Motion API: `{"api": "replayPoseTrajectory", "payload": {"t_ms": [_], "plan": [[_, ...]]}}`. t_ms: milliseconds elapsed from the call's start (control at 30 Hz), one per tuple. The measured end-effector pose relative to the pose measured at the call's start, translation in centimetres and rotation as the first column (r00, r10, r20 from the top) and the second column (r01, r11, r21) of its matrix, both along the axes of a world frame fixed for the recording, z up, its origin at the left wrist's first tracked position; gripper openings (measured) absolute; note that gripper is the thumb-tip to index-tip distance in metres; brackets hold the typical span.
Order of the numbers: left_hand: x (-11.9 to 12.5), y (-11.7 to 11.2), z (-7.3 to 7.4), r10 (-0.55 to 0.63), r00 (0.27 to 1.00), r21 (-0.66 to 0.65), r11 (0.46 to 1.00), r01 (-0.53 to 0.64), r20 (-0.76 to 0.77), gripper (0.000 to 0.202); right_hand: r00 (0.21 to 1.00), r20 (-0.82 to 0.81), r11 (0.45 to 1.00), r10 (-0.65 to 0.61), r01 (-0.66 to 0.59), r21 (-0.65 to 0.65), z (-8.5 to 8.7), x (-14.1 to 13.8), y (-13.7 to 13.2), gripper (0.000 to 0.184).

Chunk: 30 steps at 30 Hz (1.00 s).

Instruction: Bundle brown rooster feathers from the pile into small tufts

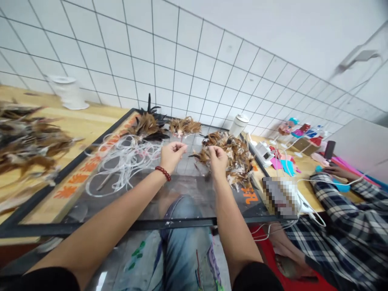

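My left hand (171,154) is held over a glass tabletop (194,190), its fingers pinched together on something small that I cannot make out. A red bead bracelet (163,173) circles that wrist. My right hand (217,158) is also closed in a pinch, right beside a heap of brown feathers (235,155). A loose tangle of white ribbon (124,161) lies to the left of my left hand. More brown and black feathers (148,123) and a smaller tuft (184,126) lie farther back.
Another pile of feathers (30,141) sits on the wooden table at far left, with a white spool (68,93) behind it. A white cup (238,124) stands by the tiled wall. A person in a plaid sleeve (342,218) works at right among coloured craft pieces (285,163).
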<state>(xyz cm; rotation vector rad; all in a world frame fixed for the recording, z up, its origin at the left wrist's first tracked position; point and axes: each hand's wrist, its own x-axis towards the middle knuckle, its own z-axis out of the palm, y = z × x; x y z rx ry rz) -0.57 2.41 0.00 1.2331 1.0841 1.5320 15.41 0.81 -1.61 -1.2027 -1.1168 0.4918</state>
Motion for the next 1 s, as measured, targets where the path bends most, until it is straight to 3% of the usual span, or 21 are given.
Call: {"api": "replayPoseTrajectory", "payload": {"t_ms": [67, 133, 200, 333, 433, 567, 633, 700, 767, 833, 900, 1000], "plan": [[-0.2, 0.2, -0.5, 0.006, 1.000, -0.003, 1.000, -0.006, -0.020, 0.015, 0.944, 0.286, 0.982, -0.165, 0.183, -0.037, 0.9, 3.3, -0.3, 0.022], [-0.7, 0.1, -1.1, 0.008, 0.998, 0.006, 1.000, -0.008, -0.061, 0.014, 0.837, 0.544, 0.954, -0.059, 0.208, -0.217, 1.7, 5.5, -1.1, 0.015], [-1.1, -0.2, -1.7, 0.001, 0.993, 0.032, 0.999, 0.003, -0.115, 0.011, 0.707, 0.690, 0.890, 0.157, 0.202, -0.409, 2.3, 5.9, -2.1, 0.011], [-1.0, -1.2, -2.4, -0.025, 0.978, 0.093, 0.995, 0.045, -0.205, 0.010, 0.480, 0.767, 0.797, 0.426, 0.202, -0.569, 3.0, 3.1, -2.9, 0.014], [-0.6, -1.7, -2.4, -0.067, 0.964, 0.124, 0.987, 0.102, -0.258, 0.011, 0.403, 0.756, 0.750, 0.517, 0.214, -0.626, 3.0, 0.8, -3.1, 0.009], [-0.1, -2.1, -2.2, -0.089, 0.954, 0.110, 0.986, 0.125, -0.285, 0.011, 0.337, 0.775, 0.759, 0.534, 0.212, -0.616, 2.5, -0.4, -3.6, 0.012], [-0.1, -2.1, -2.2, -0.110, 0.961, 0.086, 0.987, 0.136, -0.253, 0.011, 0.378, 0.782, 0.801, 0.495, 0.149, -0.579, 1.9, -0.4, -3.8, 0.013], [0.0, -2.0, -2.3, -0.137, 0.974, 0.035, 0.989, 0.145, -0.182, 0.012, 0.551, 0.728, 0.871, 0.407, 0.004, -0.490, 1.1, -0.3, -3.5, 0.013], [0.0, -1.8, -2.3, -0.169, 0.980, -0.038, 0.985, 0.166, -0.106, 0.016, 0.784, 0.527, 0.925, 0.326, -0.149, -0.351, 0.1, -0.4, -2.9, 0.014], [0.0, -1.8, -2.2, -0.200, 0.979, -0.116, 0.974, 0.194, -0.045, 0.021, 0.917, 0.227, 0.930, 0.328, -0.272, -0.247, -0.7, -0.7, -2.2, 0.017], [0.1, -1.9, -2.0, -0.219, 0.976, -0.179, 0.960, 0.214, -0.008, 0.025, 0.929, -0.011, 0.912, 0.369, -0.364, -0.191, -1.2, -1.2, -1.8, 0.021], [0.3, -2.2, -1.9, -0.249, 0.968, -0.218, 0.944, 0.248, 0.027, 0.032, 0.896, -0.153, 0.887, 0.417, -0.437, -0.146, -1.2, -1.9, -1.7, 0.022]]}}
